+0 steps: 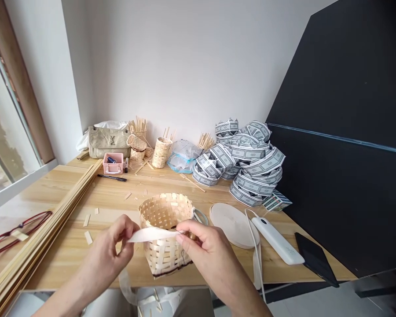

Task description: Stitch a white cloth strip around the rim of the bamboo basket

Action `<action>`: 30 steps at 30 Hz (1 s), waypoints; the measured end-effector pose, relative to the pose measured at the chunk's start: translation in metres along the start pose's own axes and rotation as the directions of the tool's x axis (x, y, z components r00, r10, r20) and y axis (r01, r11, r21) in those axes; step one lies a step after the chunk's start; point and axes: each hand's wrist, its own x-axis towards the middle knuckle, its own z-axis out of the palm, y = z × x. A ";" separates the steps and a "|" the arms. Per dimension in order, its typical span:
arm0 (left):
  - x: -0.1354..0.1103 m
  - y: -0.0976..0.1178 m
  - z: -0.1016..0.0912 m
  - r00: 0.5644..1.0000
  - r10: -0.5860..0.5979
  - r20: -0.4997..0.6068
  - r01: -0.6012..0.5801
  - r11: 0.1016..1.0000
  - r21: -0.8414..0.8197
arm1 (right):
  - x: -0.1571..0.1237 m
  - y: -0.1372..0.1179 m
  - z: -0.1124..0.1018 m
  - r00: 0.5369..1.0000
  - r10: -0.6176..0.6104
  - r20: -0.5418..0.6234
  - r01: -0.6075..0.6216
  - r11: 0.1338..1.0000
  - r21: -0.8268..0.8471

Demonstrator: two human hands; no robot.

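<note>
A small woven bamboo basket (165,213) sits tilted in front of me, just above the table's near edge. My left hand (110,251) pinches one end of a white fabric strip (152,234) beside the basket's wall. My right hand (206,251) holds the other end of the strip against the basket's rim, and its fingers partly hide the right side of the weave. A small gold-coloured object (193,236) shows by that hand. Scissors (200,216) lie behind the basket, with only a handle loop showing.
A light wooden table holds bamboo offcuts, a pink box (112,163), woven bamboo cylinders (161,152) and a heap of patterned ribbon rolls (247,160). A bundle of bamboo strips (42,233) lies at left. A round beige disc (234,224), white power bank (277,240) and black tablet (315,259) lie right.
</note>
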 end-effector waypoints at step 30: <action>0.040 0.026 -0.020 0.980 0.089 0.176 -0.089 0.996 -0.009 | -0.009 0.008 -0.002 0.998 0.010 0.068 -0.025 0.973 0.230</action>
